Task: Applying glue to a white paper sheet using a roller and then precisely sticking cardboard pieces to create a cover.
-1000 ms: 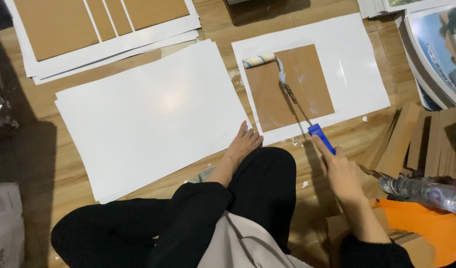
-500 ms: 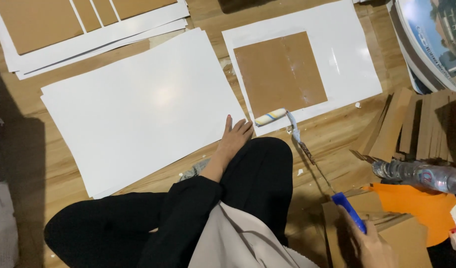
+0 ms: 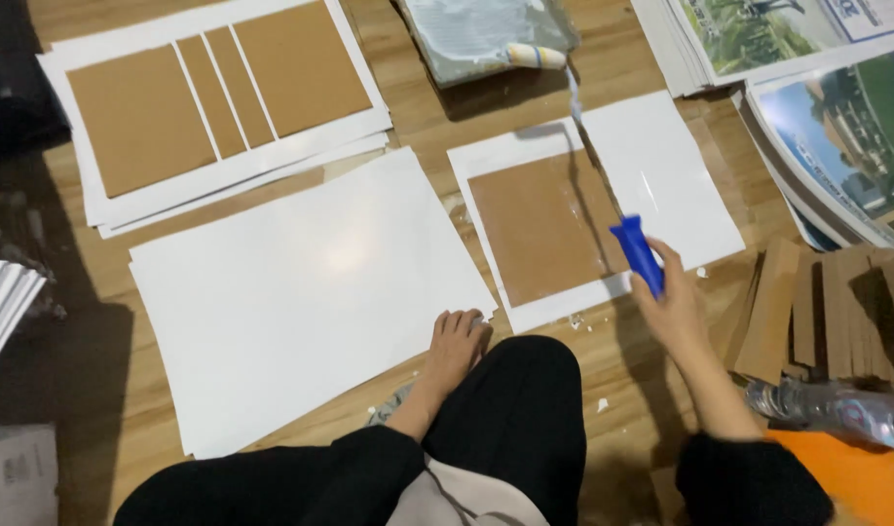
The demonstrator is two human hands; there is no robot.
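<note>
Gripping the blue-handled paint roller (image 3: 603,146), the right hand (image 3: 673,304) reaches its foam head into the grey tray (image 3: 476,34); the left hand (image 3: 455,349) lies flat, fingers spread, on the large white sheet's (image 3: 301,292) near edge.

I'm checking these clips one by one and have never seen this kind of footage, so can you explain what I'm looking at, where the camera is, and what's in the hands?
There is no machine here: a person sits on a wooden floor and works with bare hands. The one camera is worn on the head and looks down, so the dark legs and sleeves at the bottom are the wearer's own.

The right hand grips the blue handle of a roller, a long thin tool whose soft head reaches up to a tray at the top. The left hand rests flat at the edge of a big white sheet.

Between the hands lies a brown card on a smaller white sheet. At upper left is a stack of sheets with brown panels on them. To the right are printed posters and cardboard strips.
</note>
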